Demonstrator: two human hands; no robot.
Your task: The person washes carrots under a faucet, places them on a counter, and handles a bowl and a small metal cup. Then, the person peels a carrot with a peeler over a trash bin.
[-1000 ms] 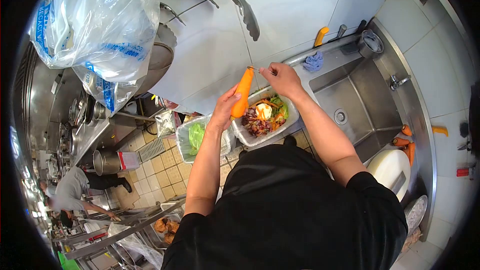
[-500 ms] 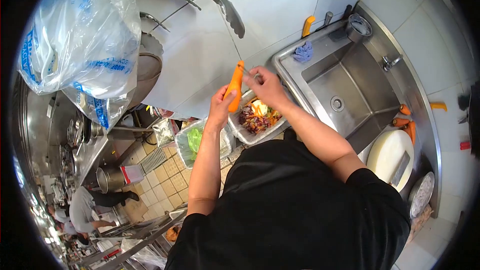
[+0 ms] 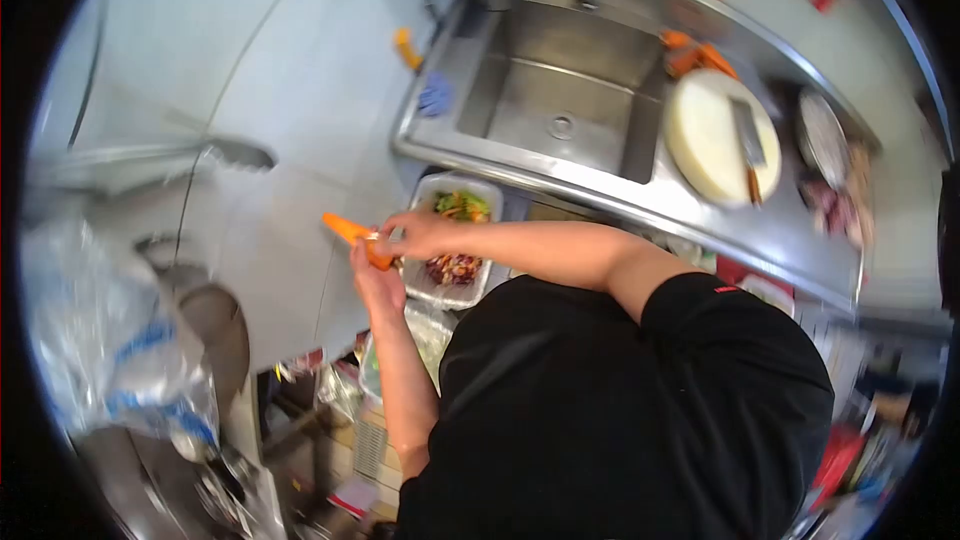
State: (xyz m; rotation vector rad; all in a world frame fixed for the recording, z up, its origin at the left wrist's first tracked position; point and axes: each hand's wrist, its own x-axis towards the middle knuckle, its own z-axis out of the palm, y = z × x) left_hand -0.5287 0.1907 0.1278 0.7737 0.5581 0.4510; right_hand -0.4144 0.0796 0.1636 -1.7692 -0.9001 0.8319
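An orange carrot (image 3: 346, 228) is gripped at its thick lower end by my left hand (image 3: 378, 285). My right hand (image 3: 418, 236) is closed on a small metal tool, seen blurred against the carrot's side; it looks like a peeler. Just right of both hands, a lined white bin (image 3: 483, 280) holds green, orange and purple vegetable scraps. A second lined bin (image 3: 430, 337) with pale green contents is partly hidden by my left forearm.
Beyond the bins is a metal sink (image 3: 560, 100) with a blue cloth (image 3: 435, 95) on its left rim. A white round board (image 3: 700, 140) bears a cleaver (image 3: 746, 135); carrots (image 3: 690, 55) lie behind it. Plastic bags (image 3: 110, 340) hang at left.
The view has swung to the right, bringing the sink and board toward the centre top. The carrot now tilts left, and my right hand with the tool is lower along it.
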